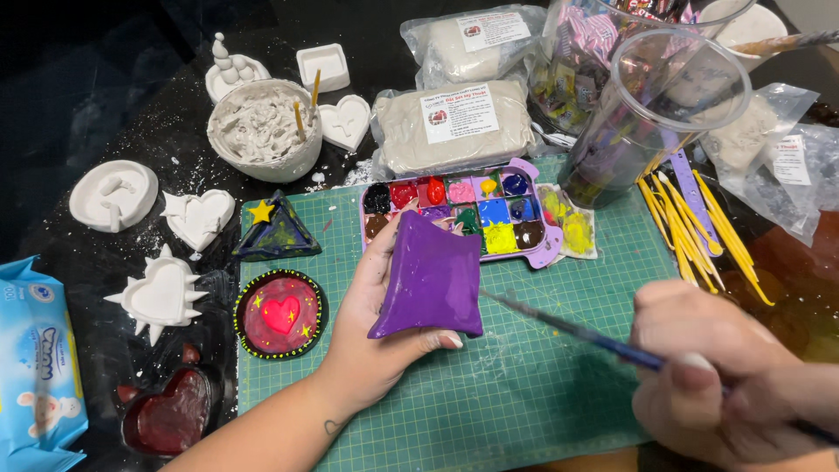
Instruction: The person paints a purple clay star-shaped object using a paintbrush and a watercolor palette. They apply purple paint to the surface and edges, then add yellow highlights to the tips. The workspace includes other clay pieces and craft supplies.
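— What's in the left hand (371, 328)?

— A purple-painted clay piece (430, 278), roughly square with soft corners. The hand cups it from below and from the left, thumb curled over the bottom edge, fingertips showing at the top edge. It's held above the green cutting mat (516, 393), just in front of the paint palette (461, 212).

— And the right hand (712, 385)?

— Its fingers are clenched round a thin paintbrush (568, 329) with a blue handle. The brush slants up and leftward, its tip right at the purple piece's right edge (whether the bristles actually touch, I can't tell).

— What lies around them?

— The palette is lilac, its wells filled with many colours, at the mat's far side. Behind it lie two clear bags of pale clay (454, 127). To the right stands a tall clear plastic cup (651, 114), tilted in view, and beside it a spread of yellow modelling sticks (699, 232).

— On the left?

— A bowl of white plaster (265, 129) with sticks in it, several unpainted white heart-shaped moulds (162, 295), a round dish painted with a red heart (280, 313), a dark triangular piece bearing a yellow star (275, 229), a dark red heart (170, 413), and a blue pack of wipes (37, 367) at the edge.
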